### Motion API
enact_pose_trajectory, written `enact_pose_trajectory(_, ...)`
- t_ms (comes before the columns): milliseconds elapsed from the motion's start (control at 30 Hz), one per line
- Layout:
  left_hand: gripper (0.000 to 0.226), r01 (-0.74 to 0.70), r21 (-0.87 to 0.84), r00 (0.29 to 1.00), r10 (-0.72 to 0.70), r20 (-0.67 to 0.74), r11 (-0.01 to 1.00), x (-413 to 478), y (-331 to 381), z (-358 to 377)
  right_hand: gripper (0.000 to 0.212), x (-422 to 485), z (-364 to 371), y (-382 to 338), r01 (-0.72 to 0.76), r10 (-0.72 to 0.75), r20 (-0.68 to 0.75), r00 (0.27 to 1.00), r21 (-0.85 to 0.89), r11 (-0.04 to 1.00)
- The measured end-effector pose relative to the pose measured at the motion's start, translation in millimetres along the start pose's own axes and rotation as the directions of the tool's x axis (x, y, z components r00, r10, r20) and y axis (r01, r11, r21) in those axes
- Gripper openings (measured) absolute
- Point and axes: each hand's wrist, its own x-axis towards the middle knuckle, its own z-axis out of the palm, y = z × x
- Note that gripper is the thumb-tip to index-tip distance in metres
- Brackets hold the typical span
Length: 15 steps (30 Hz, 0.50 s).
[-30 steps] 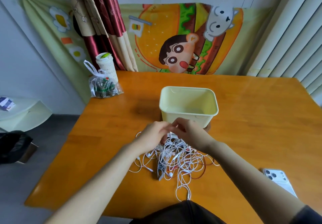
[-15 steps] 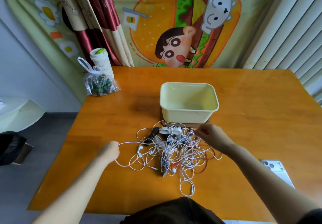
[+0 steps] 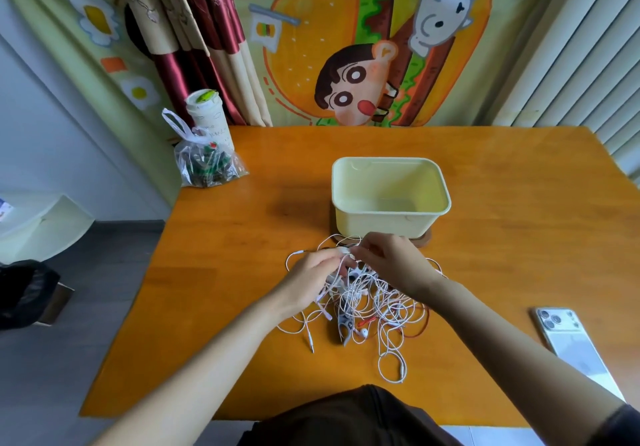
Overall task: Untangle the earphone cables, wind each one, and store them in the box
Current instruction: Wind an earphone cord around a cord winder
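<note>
Earphone cables (image 3: 367,303), mostly white with one red strand, are heaped in a tangle on the orange wooden table (image 3: 242,237), just in front of the pale yellow box (image 3: 381,225). The far edge of the heap is worked by both hands, which are brought close together there. A white strand is pinched between the curled fingers of the left hand (image 3: 311,282), and the neighbouring strands are pinched by the fingertips of the right hand (image 3: 391,262). The box is set upright and open on a brown coaster (image 3: 425,239). A white phone (image 3: 568,338) is laid face down near the table's right edge, well apart from the heap. A clear plastic bag (image 3: 204,165) and a lidded cup (image 3: 207,119) are placed at the far left corner.
</note>
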Motion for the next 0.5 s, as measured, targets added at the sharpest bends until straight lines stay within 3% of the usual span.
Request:
enact_pose_trajectory(133,0.036,-0.024,-0.02,0.998,0.022,-0.066,1.0,-2.9,0.4,-4.7,0.023,2.0,9.0,-4.6,0.029,-0.029,0.029,0.999,-0.005,1.0)
enact_pose_trajectory(267,0.035,-0.008,0.208,0.968,0.06,-0.245,0.978,3.6,-24.1,-27.5,0.02,2.5,14.6,5.8,-0.01,0.018,0.122,0.992,-0.07,0.998)
enact_pose_trajectory(400,0.037,0.203,0.349,0.904,-0.038,-0.425,0.915,7.0,-82.7,-65.5,0.023,-5.0,14.4,30.7,-0.15,0.167,0.241,0.956,-0.087,0.985)
enact_pose_trajectory(500,0.039,0.377,0.366,0.842,-0.15,-0.519,0.851,-1.8,-130.4,-94.2,0.023,-10.8,12.2,44.7,-0.21,0.227,0.252,0.941,-0.091,0.973)
